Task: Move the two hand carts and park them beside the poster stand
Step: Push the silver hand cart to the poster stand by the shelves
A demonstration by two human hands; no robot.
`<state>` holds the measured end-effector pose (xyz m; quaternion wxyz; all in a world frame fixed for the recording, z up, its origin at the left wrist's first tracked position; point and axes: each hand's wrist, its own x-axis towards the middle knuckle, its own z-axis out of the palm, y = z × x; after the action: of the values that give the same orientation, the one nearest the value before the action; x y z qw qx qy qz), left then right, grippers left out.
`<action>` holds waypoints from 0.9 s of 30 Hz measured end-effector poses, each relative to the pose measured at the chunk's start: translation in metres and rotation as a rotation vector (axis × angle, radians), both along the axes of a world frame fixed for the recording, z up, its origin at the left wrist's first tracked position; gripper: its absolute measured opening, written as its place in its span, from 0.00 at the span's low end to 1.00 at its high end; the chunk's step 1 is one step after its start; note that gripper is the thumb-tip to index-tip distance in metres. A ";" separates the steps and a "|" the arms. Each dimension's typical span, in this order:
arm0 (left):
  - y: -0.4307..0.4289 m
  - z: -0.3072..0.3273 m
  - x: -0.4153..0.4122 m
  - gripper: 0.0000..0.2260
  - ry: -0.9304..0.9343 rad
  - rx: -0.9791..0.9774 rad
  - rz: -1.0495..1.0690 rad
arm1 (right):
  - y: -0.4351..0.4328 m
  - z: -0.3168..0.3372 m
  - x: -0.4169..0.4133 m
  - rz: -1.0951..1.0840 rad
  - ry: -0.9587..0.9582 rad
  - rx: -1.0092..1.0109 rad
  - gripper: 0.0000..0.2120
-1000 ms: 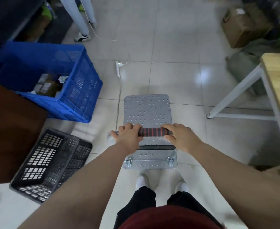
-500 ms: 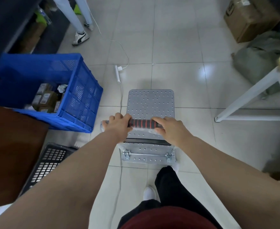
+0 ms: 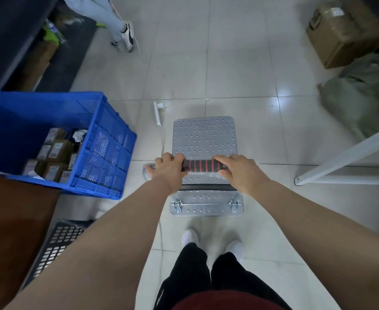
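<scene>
A small hand cart with a grey studded metal deck (image 3: 204, 137) stands on the tiled floor straight in front of my feet. Its push handle (image 3: 201, 166) has a black grip with red rings. My left hand (image 3: 169, 170) is wrapped around the left end of that handle and my right hand (image 3: 240, 171) around the right end. No second cart and no poster stand show in this view.
A blue crate (image 3: 108, 139) with several small boxes sits to the left, a black basket (image 3: 59, 242) behind it. A white power strip (image 3: 157, 113) and its cable lie left of the cart. Another person's legs (image 3: 117, 25) stand far left. Cardboard box (image 3: 338, 34), grey-green bag (image 3: 358, 95), white table leg (image 3: 349, 153) to the right.
I have walked forward with the cart; the blue crate and black basket have slid back along my left. The far person's feet have shifted right. Both hands stayed on the handle.
</scene>
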<state>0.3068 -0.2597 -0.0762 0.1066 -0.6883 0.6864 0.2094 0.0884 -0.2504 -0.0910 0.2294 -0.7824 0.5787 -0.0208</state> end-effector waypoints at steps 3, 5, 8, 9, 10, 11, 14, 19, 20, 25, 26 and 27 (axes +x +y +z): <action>-0.029 0.003 -0.002 0.12 0.003 0.017 -0.013 | -0.027 0.002 0.001 -0.029 -0.008 0.020 0.19; -0.053 0.005 0.000 0.12 0.000 0.033 -0.030 | -0.047 0.002 0.005 -0.047 0.000 0.026 0.19; -0.090 0.006 0.007 0.12 -0.003 0.053 -0.064 | -0.078 0.004 0.012 -0.077 0.006 0.042 0.19; -0.102 0.006 0.010 0.12 -0.006 0.062 -0.077 | -0.087 0.004 0.015 -0.091 0.006 0.047 0.19; -0.113 0.006 0.013 0.13 -0.013 0.066 -0.094 | -0.095 0.004 0.019 -0.108 0.005 0.049 0.19; -0.125 0.005 0.016 0.13 -0.025 0.065 -0.114 | -0.103 0.005 0.022 -0.126 0.001 0.050 0.19; -0.163 0.004 0.028 0.15 -0.038 0.050 -0.155 | -0.132 0.006 0.034 -0.178 -0.010 0.058 0.18; -0.230 0.003 0.039 0.15 -0.017 0.022 -0.189 | -0.189 0.006 0.050 -0.250 -0.002 0.064 0.18; -0.243 0.002 0.040 0.16 -0.023 0.015 -0.194 | -0.201 0.005 0.052 -0.259 -0.004 0.067 0.19; -0.305 0.000 0.034 0.18 -0.057 0.009 -0.217 | -0.257 0.002 0.051 -0.305 0.020 0.042 0.18; -0.317 0.000 0.031 0.18 -0.057 0.007 -0.216 | -0.268 0.001 0.049 -0.304 0.033 0.029 0.17; -0.329 -0.002 0.027 0.18 -0.055 0.005 -0.217 | -0.279 0.000 0.045 -0.304 0.039 0.017 0.17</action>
<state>0.3343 -0.5892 -0.0778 0.1493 -0.6153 0.7530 0.1793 0.1338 -0.5291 -0.0911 0.2190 -0.6842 0.6948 -0.0355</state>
